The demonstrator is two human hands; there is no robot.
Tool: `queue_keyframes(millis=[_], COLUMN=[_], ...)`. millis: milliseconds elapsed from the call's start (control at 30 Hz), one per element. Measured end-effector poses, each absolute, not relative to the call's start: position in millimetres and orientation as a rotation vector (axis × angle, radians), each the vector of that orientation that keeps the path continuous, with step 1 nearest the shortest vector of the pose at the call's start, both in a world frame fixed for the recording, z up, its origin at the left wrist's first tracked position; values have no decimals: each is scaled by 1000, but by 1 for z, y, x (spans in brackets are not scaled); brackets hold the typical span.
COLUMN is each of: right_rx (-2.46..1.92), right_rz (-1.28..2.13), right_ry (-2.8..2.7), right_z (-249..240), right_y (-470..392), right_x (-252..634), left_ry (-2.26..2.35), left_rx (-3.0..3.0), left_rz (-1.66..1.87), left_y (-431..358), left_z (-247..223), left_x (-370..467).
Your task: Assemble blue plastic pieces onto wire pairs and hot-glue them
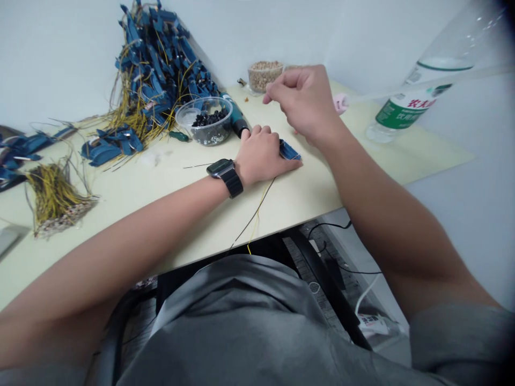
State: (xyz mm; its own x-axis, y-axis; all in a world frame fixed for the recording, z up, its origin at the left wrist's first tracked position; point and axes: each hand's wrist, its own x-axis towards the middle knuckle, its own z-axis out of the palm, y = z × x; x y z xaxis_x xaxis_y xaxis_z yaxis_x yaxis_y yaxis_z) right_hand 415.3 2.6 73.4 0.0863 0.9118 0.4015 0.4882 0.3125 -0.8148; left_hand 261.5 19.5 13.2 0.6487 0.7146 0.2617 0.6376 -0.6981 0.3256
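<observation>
My left hand point(261, 155), with a dark watch point(221, 169) on its wrist, is closed over a blue plastic part point(288, 150) on the table. Much of the part is hidden under the fingers. From beneath this hand a black wire point(257, 209) and a yellow wire point(255, 228) run to the table's front edge. Raised above and to the right of it, my right hand point(303, 99) has thumb and fingers pinched together. Whatever it pinches is too small to make out. Just beyond the left fingertips lies a teal and black power tool point(238, 117), beside a clear bowl point(209, 136) of small black pieces.
A tall heap of blue parts with wires point(156, 64) stands at the back left. Nearer lies a bundle of yellow wires point(56, 193). A tub of beige pellets point(263, 78) is at the back, a large water bottle point(410, 102) at the right. A green-handled tool point(179, 136) lies by the bowl.
</observation>
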Motion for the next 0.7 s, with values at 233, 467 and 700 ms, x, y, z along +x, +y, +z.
queue_keyframes(millis=[233,467,700], right_rx=[-1344,-1304,-1408], right_rz=[432,424,445], right_ry=[-1470,-1457,-1410], right_z=[72,69,75], right_y=[16,16,9], right_x=[404,403,402], left_ry=[1290,1318,1294], left_rx=[2677,2676,2657], left_rz=[433,449,534], left_y=[11,8,9], left_z=[21,21,21], left_x=[272,279,282])
